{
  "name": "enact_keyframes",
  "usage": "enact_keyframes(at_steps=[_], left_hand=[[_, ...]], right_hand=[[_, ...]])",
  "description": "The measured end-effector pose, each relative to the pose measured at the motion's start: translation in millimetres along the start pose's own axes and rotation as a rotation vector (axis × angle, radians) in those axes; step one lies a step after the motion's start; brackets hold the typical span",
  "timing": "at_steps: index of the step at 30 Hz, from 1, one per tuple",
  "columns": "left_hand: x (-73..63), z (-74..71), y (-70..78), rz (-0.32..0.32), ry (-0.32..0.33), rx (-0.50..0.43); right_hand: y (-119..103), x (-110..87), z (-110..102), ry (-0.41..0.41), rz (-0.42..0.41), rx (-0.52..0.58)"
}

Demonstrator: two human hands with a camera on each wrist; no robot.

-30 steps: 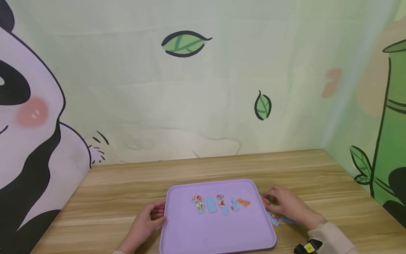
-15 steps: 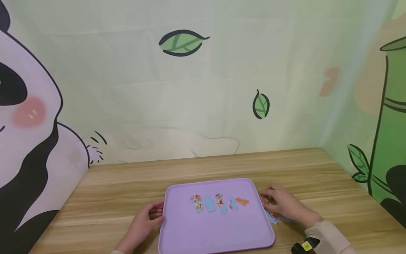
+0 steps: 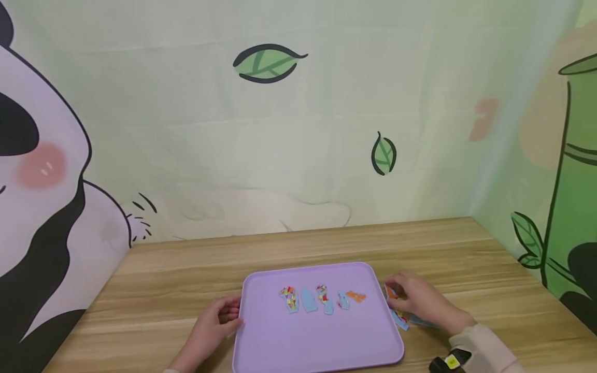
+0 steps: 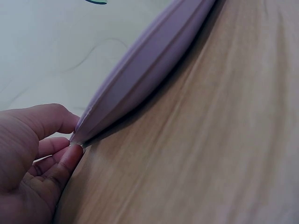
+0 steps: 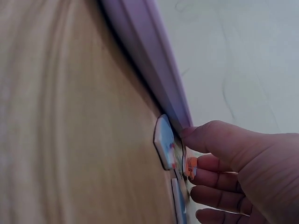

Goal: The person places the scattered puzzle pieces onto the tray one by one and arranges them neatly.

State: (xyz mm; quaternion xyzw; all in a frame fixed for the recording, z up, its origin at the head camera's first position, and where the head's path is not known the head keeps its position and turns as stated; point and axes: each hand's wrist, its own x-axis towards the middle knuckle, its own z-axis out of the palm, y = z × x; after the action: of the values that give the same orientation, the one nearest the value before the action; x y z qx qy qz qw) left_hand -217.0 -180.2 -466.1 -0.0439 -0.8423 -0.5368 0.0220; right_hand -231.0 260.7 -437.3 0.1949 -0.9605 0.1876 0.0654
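A lilac tray (image 3: 317,342) lies on the table with several flat picture pieces on it: a multicoloured piece (image 3: 290,299), a plain blue one (image 3: 309,300), two more in blue and mixed colours, and an orange one (image 3: 356,297). At its left edge my left hand (image 3: 212,324) holds the rim between thumb and fingers; the left wrist view shows the fingertips (image 4: 70,156) low on the rim. By the right edge my right hand (image 3: 417,294) pinches an orange piece (image 5: 191,167), its thumb close against the tray. Blue-edged pieces (image 5: 164,140) lie beneath that hand, partly hidden.
The wooden table (image 3: 186,269) runs back to a cloth backdrop (image 3: 317,129) printed with leaves and a panda (image 3: 46,207). A black device with a yellow label (image 3: 451,361) sits at the right sleeve (image 3: 482,347).
The orange piece at my right fingers has tilted up slightly, showing its pale edge. The whole head view has shifted a little; left hand, tray and the pieces on it stay put.
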Motion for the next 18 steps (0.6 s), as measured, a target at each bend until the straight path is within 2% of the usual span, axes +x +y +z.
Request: enact_keyframes(at_steps=[11,15,18], left_hand=[[-0.8,-0.4,-1.0,0.004,-0.001,-0.012],[-0.7,0.1,-0.7,0.003,0.003,-0.018],[-0.7,-0.2,0.1,0.004,0.002,-0.019]], right_hand=[[-0.5,0.3,-2.8,0.007,-0.024,0.039],[-1.2,-0.8,-4.5,0.006,-0.033,0.093],[-2.6,-0.9,-6.4,-0.008,-0.010,0.137]])
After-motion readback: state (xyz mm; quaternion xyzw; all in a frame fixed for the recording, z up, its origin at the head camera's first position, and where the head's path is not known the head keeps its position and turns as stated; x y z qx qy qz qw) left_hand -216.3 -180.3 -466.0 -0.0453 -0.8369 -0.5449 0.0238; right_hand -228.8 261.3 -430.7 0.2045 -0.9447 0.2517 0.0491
